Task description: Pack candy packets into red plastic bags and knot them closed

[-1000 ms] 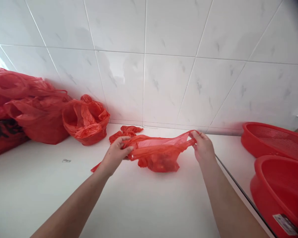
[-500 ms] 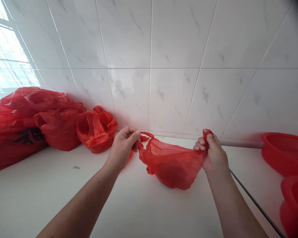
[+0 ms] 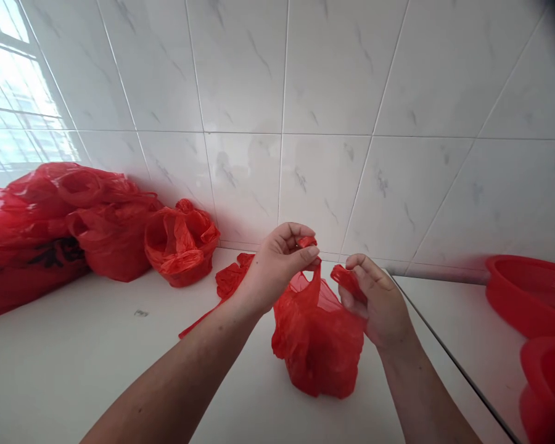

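A thin red plastic bag (image 3: 324,345) hangs or rests over the white tabletop between my hands, its lower part bulging around something dark that I cannot make out. My left hand (image 3: 289,253) pinches one handle of the bag, with a bit of red film showing above the fingers. Bunched in the fingers of my right hand (image 3: 377,299) is the other handle, its end pointing left. Behind my left wrist lies a crumpled red plastic piece (image 3: 231,277) on the table.
At the left stand a red bag with several others (image 3: 111,240) and a smaller red bag (image 3: 182,246) with gathered plastic on top. Two red plastic baskets (image 3: 509,296) are at the right. A dark seam (image 3: 448,351) crosses the white table (image 3: 97,357); a tiled wall (image 3: 324,185) rises behind.
My hands have come closer together, the left moving right. The bag's mouth, stretched wide before, is now drawn in, and its body hangs lower. The crumpled red piece shows more.
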`<move>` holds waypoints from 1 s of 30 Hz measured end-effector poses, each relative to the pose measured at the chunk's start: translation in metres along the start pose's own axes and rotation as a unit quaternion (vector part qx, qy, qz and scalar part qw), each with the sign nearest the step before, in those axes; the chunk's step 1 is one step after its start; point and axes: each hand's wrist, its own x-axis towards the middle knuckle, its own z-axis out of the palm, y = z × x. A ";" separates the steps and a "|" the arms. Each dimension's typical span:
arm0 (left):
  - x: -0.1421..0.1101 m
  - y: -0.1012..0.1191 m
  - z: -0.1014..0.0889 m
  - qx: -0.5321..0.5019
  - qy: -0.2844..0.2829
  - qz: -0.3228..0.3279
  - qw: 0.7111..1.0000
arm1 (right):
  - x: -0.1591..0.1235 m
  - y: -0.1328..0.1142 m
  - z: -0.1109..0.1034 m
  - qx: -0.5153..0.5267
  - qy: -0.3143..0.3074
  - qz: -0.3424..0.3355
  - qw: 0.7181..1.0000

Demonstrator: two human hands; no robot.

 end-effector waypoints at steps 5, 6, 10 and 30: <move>-0.010 -0.004 0.007 0.035 -0.051 0.014 0.998 | 0.000 0.010 0.016 -0.098 -0.079 0.037 0.991; -0.016 -0.009 0.004 0.066 -0.016 0.039 0.997 | 0.002 0.013 0.017 -0.099 -0.061 0.043 0.992; -0.046 -0.055 -0.016 0.231 0.119 0.079 0.962 | 0.007 0.016 0.015 -0.031 0.024 0.064 0.997; -0.053 -0.085 -0.015 0.380 0.079 0.140 0.911 | 0.006 0.024 0.020 -0.089 -0.032 0.073 0.993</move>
